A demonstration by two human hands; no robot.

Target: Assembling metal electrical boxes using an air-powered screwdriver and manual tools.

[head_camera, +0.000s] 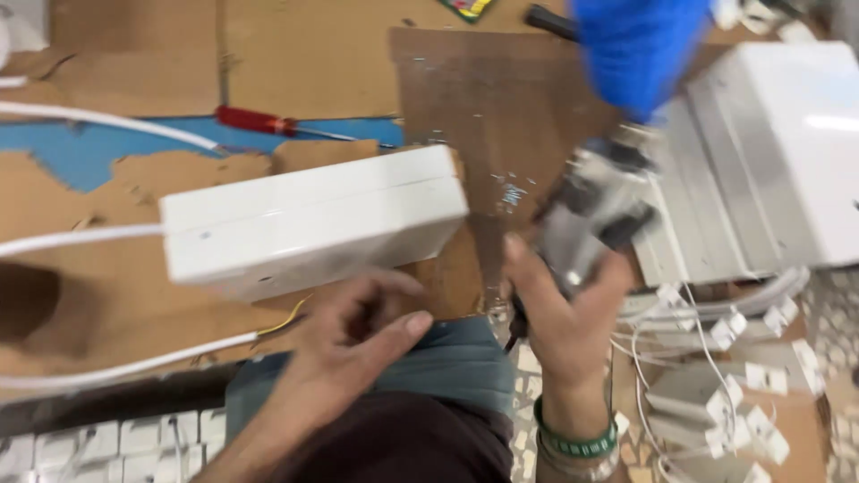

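Work surface (pixel 116 54): brown cardboard sheets over blue top, blue showing thru torn patch at left (pixel 72 152). Darker brown board (pixel 474 98) laid in centre, speckled w/ small white bits. On it: red-handled screwdriver (pixel 259 121) lying flat along blue strip, shaft pointing right; white rectangular box (pixel 313 219) resting near front edge, long side facing fwd, white cables (pixel 80 237) running off left. Stack of white flat housings (pixel 761 170) at right, edges stepped. Small green/yellow item at top edge (pixel 465 7), mostly cut off. Below front edge, lower right: pile of small white adapters w/ thin white wires (pixel 716 385), blurred
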